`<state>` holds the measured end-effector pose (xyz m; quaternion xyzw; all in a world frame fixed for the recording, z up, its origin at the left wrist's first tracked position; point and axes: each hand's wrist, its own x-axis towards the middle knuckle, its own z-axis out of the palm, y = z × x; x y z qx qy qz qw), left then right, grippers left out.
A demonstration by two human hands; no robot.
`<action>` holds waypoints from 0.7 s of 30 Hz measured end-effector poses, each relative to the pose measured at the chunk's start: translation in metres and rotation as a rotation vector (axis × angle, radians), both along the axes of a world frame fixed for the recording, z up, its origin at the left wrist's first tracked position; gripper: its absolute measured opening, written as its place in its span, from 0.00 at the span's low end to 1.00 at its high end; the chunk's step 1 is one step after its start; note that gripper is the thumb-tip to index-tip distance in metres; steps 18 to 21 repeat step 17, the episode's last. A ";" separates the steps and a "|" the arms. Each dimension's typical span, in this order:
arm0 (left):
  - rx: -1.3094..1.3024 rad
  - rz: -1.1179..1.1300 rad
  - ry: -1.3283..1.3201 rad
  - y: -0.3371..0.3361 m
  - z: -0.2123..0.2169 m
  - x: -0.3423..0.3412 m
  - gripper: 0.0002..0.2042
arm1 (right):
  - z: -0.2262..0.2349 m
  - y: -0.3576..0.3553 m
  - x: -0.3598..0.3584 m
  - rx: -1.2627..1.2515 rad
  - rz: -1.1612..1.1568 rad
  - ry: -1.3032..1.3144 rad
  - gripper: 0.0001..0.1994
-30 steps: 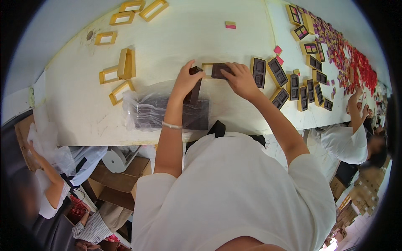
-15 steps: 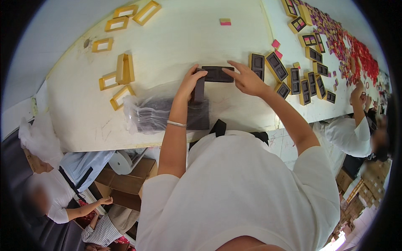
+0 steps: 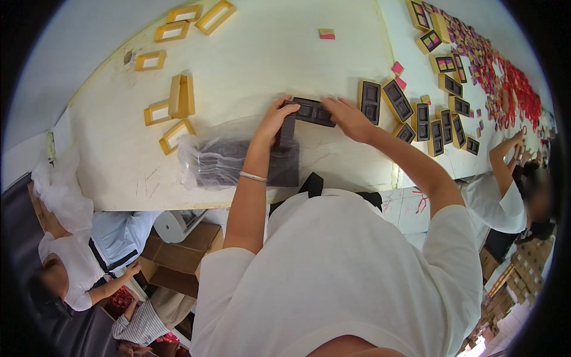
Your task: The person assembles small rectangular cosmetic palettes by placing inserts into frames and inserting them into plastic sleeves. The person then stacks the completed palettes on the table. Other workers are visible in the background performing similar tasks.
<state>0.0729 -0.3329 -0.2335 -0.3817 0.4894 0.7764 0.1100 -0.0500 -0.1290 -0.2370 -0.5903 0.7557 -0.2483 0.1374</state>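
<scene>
Both of my hands hold one dark brown tray insert (image 3: 314, 112) with rectangular compartments, just above a white table (image 3: 267, 59). My left hand (image 3: 275, 119) grips its left end and my right hand (image 3: 348, 118) grips its right end. Below my left hand lies a clear plastic bag (image 3: 217, 157) with a stack of the same dark inserts inside. A loose pile of dark inserts (image 3: 284, 160) sits at the bag's open end, by my left wrist.
Yellow box frames (image 3: 178, 98) lie at the table's left and far end. Yellow boxes fitted with dark inserts (image 3: 410, 113) line up on the right. Red and pink pieces (image 3: 505, 83) cover the far right. Another person (image 3: 505, 178) works at right; two people sit lower left.
My hands still hold the dark insert; it has shifted slightly right and lies flatter over the table. The person at the lower left has moved.
</scene>
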 end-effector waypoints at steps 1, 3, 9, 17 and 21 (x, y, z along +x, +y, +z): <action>0.012 -0.017 0.002 0.002 0.003 0.000 0.29 | -0.011 -0.001 0.001 -0.033 -0.158 -0.276 0.19; 0.037 -0.024 0.012 0.008 0.010 -0.003 0.28 | -0.032 -0.002 0.007 -0.136 -0.389 -0.440 0.16; 0.004 0.032 0.120 0.017 0.000 0.004 0.24 | -0.025 -0.014 0.020 -0.046 -0.374 0.134 0.17; 0.045 0.482 0.269 -0.031 0.019 -0.028 0.26 | -0.031 -0.005 0.027 0.187 -0.215 0.337 0.33; 0.045 0.482 0.269 -0.031 0.019 -0.028 0.26 | -0.031 -0.005 0.027 0.187 -0.215 0.337 0.33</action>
